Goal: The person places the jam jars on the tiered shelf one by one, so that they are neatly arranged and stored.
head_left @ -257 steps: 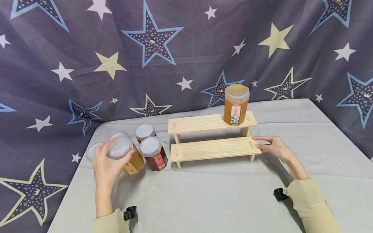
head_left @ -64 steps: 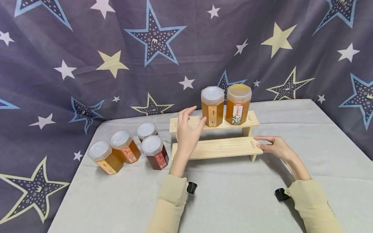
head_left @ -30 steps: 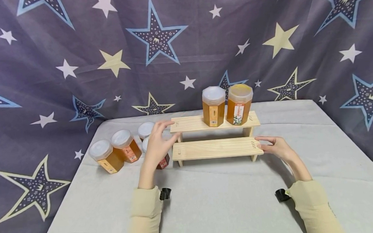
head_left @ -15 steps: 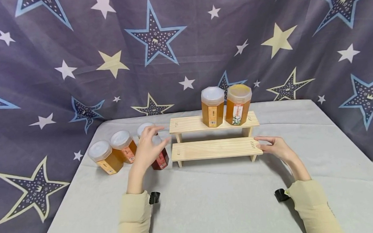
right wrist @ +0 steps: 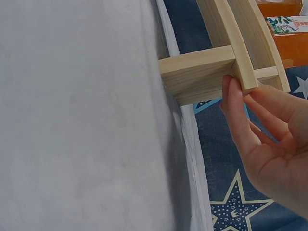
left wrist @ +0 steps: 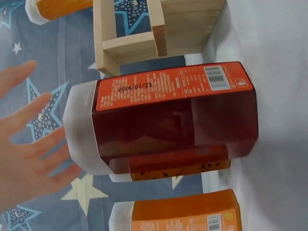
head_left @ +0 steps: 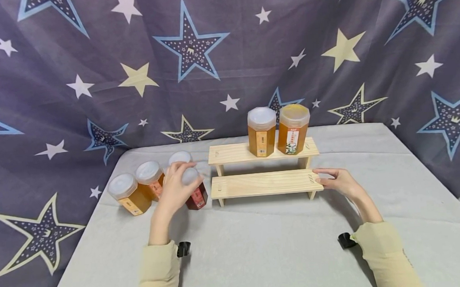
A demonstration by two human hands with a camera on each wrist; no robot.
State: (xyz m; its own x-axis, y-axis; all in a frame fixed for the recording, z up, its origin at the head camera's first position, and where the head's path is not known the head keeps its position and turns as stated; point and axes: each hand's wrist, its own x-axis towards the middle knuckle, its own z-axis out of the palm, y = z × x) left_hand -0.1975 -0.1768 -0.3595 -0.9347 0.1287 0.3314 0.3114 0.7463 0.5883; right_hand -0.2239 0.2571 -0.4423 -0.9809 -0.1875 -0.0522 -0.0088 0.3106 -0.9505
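In the head view we find the front dark red jar (head_left: pixel 197 200) upright on the tabletop (head_left: pixel 261 248), long axis vertical, at about four o'clock from the left hand (head_left: pixel 172 189), clearly the nearer one. Its fingers (left wrist: pixel 29 111) are spread, arching round the jar's lid (head_left: pixel 190 176); we cannot tell whether they touch it. Between two and three o'clock from that jar we see the wooden stand (head_left: pixel 257 185), its far end pinched between the right hand's (head_left: pixel 343 184) fingers.
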